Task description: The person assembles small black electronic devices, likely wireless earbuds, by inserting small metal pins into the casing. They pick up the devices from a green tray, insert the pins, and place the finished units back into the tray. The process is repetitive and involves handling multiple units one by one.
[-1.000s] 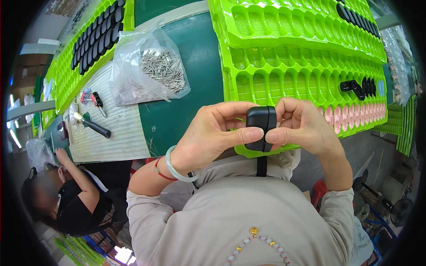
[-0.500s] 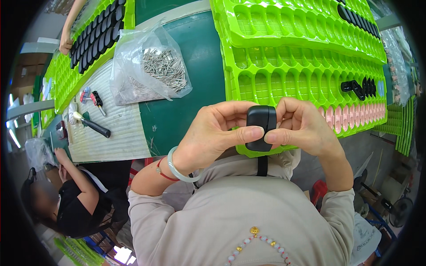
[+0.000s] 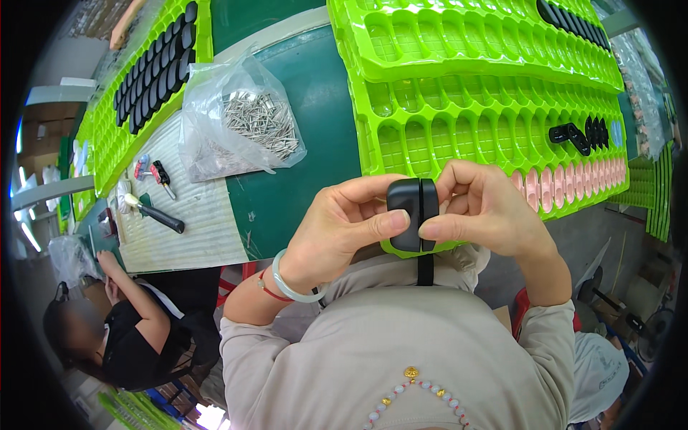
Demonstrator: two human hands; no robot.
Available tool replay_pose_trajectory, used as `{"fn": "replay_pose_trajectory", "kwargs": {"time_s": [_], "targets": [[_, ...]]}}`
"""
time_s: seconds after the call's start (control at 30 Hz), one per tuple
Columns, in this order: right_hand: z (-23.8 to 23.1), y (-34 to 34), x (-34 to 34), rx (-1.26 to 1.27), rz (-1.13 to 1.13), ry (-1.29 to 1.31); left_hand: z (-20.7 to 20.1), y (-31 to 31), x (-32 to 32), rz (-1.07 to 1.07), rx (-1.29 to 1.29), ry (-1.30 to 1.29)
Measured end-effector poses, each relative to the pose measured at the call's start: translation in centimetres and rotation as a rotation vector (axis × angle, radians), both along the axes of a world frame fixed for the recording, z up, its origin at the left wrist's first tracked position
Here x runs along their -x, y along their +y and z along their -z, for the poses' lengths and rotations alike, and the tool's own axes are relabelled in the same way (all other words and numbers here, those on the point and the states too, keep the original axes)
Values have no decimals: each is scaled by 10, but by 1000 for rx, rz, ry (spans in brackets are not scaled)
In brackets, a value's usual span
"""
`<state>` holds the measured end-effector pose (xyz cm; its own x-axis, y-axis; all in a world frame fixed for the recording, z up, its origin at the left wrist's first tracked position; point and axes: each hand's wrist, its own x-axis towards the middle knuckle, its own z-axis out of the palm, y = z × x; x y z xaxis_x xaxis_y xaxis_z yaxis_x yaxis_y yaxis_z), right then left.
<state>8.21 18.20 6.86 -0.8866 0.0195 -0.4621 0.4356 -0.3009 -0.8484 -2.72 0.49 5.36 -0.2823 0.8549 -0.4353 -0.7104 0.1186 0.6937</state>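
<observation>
In front of my chest I hold a small black rounded case (image 3: 403, 195) upright between both hands. My left hand (image 3: 331, 228) is closed on its wider left part, thumb on the near face and fingers behind. My right hand (image 3: 491, 208) pinches the narrower right part (image 3: 429, 195) with thumb and bent fingers. A dark gap runs between the two parts along the upper length. The inside of the case cannot be seen. Just beyond my hands lies a green molded tray (image 3: 401, 143), with pink pieces (image 3: 552, 190) in its nearest row.
Black parts (image 3: 570, 136) lie in the green tray's right side. A clear bag of metal pins (image 3: 261, 122) rests on the green table (image 3: 322, 107). Left of it are a black-handled tool (image 3: 161, 218) and a tray of black cases (image 3: 154, 75). A co-worker (image 3: 136, 322) sits at left.
The case's two parts have moved apart, widening the seam into a gap. My hands have shifted slightly. At upper left, another person's hand has withdrawn from the black cases.
</observation>
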Motion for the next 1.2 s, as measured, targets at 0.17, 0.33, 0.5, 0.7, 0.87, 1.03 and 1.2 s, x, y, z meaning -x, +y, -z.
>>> {"fn": "replay_pose_trajectory", "kwargs": {"time_s": [0.17, 0.33, 0.5, 0.7, 0.87, 1.03, 1.2], "targets": [[1, -2, -2, -206, -27, 46, 1, 0, 0, 3, 2, 88], [9, 6, -1, 30, -32, 15, 3, 1, 2, 1, -15, -115], [-6, -3, 0, -172, -12, 60, 1, -2, 3, 11, -5, 73], [-20, 0, 4, -207, -76, -5, -2, -4, 1, -19, -20, 30], [-12, -3, 4, -129, 9, 53, 1, -3, 6, -17, -33, 5], [-9, -9, -4, -429, -75, 148, 4, -4, 3, -28, -7, 105], [-11, 3, 1, 102, -10, -79, 3, -4, 5, 13, 12, -124]]}}
